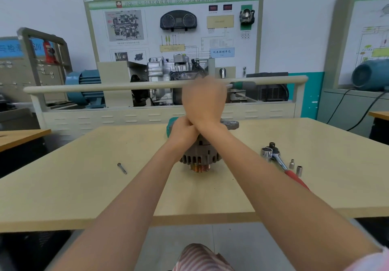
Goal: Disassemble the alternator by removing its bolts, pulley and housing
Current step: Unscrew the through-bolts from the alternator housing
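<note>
1. Head view: the alternator [200,154] stands near the middle of the pale wooden table [84,186]. Its copper-coloured pulley [200,168] points toward the person, and a grey mounting ear [231,124] shows at its far side.
2. The left hand [182,132] lies on the top of the alternator with the fingers curled. They seem to grip the housing, but the wrist of the other arm covers them, so I cannot tell exactly what they hold.
3. The right hand [203,100] is raised above the alternator and is blurred. A green-handled tool [244,85] sticks out to the right of it, so the hand seems to be closed around this tool. I cannot tell how the fingers lie.
4. A green object [171,124] shows behind the left hand, mostly hidden.
5. One long bolt [122,168] lies alone on the table, left of the alternator and well apart from it.
6. To the right of the alternator lies a ratchet wrench [280,161] with a red handle and a big socket on its head. Two small sockets [295,166] stand just beside it.
7. Behind the table is a training bench [164,85] with a gearbox and a wall panel.
</note>
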`<action>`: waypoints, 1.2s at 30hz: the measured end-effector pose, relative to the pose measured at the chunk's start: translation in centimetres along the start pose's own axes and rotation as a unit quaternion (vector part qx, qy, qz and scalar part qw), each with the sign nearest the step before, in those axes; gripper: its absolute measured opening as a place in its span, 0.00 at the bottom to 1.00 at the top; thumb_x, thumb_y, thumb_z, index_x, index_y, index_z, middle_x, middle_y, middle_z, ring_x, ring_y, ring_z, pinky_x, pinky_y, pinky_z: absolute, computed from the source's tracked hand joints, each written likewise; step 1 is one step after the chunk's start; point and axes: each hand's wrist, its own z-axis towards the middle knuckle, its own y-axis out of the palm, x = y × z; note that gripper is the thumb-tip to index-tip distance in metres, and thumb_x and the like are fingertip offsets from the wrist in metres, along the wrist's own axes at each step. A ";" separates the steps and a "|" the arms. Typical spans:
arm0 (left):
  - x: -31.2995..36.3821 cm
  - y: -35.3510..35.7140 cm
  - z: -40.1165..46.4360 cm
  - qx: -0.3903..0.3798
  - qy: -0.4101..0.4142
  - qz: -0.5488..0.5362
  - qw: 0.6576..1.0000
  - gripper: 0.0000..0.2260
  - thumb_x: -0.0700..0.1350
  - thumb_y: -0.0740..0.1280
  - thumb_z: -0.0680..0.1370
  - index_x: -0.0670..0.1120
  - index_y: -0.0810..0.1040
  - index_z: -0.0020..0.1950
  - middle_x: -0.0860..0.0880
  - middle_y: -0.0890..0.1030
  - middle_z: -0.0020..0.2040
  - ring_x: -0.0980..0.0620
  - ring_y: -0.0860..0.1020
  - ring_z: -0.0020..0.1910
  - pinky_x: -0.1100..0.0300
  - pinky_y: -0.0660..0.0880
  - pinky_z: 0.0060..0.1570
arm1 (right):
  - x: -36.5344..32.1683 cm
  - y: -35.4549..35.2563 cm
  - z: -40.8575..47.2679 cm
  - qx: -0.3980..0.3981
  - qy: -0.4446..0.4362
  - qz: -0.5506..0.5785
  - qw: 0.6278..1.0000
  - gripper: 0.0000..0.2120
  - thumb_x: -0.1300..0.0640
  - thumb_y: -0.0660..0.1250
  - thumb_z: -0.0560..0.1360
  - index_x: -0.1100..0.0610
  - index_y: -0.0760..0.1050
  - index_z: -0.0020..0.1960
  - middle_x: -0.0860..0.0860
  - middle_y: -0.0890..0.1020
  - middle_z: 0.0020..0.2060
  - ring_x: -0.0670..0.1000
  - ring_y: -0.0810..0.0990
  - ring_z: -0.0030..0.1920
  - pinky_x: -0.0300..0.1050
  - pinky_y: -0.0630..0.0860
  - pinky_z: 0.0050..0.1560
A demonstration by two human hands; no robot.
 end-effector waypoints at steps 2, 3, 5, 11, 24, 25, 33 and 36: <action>0.2 0.0 -0.1 -0.014 0.004 -0.014 1.000 0.06 0.42 0.61 0.79 0.47 0.78 0.48 0.50 0.79 0.41 0.51 0.75 0.45 0.59 0.70 0.45 | -0.1 -0.4 0.9 -0.023 0.050 0.135 0.989 0.22 0.58 0.59 0.76 0.53 0.59 0.24 0.44 0.64 0.22 0.47 0.63 0.30 0.46 0.68 0.46; 0.2 0.0 -0.1 -0.021 0.005 -0.020 1.000 0.08 0.44 0.62 0.80 0.46 0.79 0.54 0.51 0.80 0.44 0.52 0.75 0.47 0.57 0.70 0.49 | 0.0 -0.5 1.3 -0.041 0.094 0.212 0.972 0.24 0.58 0.58 0.76 0.53 0.58 0.23 0.44 0.62 0.19 0.47 0.61 0.27 0.44 0.65 0.39; 0.3 -0.1 -0.2 -0.034 0.006 -0.032 0.999 0.13 0.48 0.62 0.80 0.49 0.78 0.62 0.51 0.82 0.53 0.53 0.75 0.53 0.54 0.69 0.55 | 0.1 -0.8 2.3 -0.083 0.195 0.369 0.905 0.23 0.61 0.56 0.77 0.55 0.59 0.23 0.46 0.62 0.18 0.48 0.61 0.25 0.44 0.64 0.36; 0.2 -0.2 -0.2 -0.027 0.012 -0.040 0.999 0.11 0.48 0.65 0.79 0.49 0.81 0.59 0.51 0.83 0.50 0.53 0.78 0.52 0.55 0.71 0.54 | 0.3 -0.9 2.4 -0.106 0.244 0.444 0.856 0.22 0.60 0.54 0.78 0.57 0.62 0.24 0.48 0.66 0.19 0.44 0.67 0.24 0.44 0.71 0.42; 0.2 -0.1 0.1 -0.007 -0.003 -0.013 1.000 0.07 0.41 0.60 0.79 0.46 0.76 0.44 0.49 0.78 0.40 0.52 0.74 0.43 0.61 0.68 0.39 | 0.1 0.0 0.6 -0.006 0.005 0.045 0.999 0.18 0.57 0.59 0.75 0.55 0.63 0.26 0.46 0.66 0.27 0.50 0.66 0.36 0.48 0.66 0.53; 0.2 -0.1 0.0 -0.014 0.000 -0.017 1.000 0.06 0.42 0.61 0.80 0.47 0.77 0.46 0.50 0.78 0.41 0.52 0.75 0.44 0.60 0.69 0.42 | 0.0 -0.1 1.0 -0.014 0.028 0.100 0.995 0.22 0.58 0.59 0.75 0.54 0.59 0.24 0.46 0.63 0.23 0.49 0.64 0.31 0.46 0.67 0.46; -0.2 -0.2 -0.1 -0.030 0.015 -0.054 0.998 0.12 0.49 0.64 0.79 0.51 0.80 0.60 0.52 0.83 0.52 0.54 0.77 0.53 0.60 0.70 0.45 | 0.3 -0.9 3.3 -0.099 0.283 0.508 0.808 0.18 0.62 0.53 0.76 0.53 0.58 0.28 0.45 0.60 0.17 0.47 0.64 0.22 0.45 0.69 0.44; -0.5 -0.1 0.0 -0.019 0.018 -0.056 0.998 0.10 0.47 0.65 0.79 0.48 0.81 0.57 0.53 0.84 0.47 0.57 0.79 0.49 0.62 0.72 0.46 | 0.3 -0.5 2.1 -0.078 0.190 0.375 0.904 0.19 0.62 0.56 0.76 0.55 0.60 0.27 0.48 0.64 0.22 0.48 0.63 0.27 0.44 0.64 0.37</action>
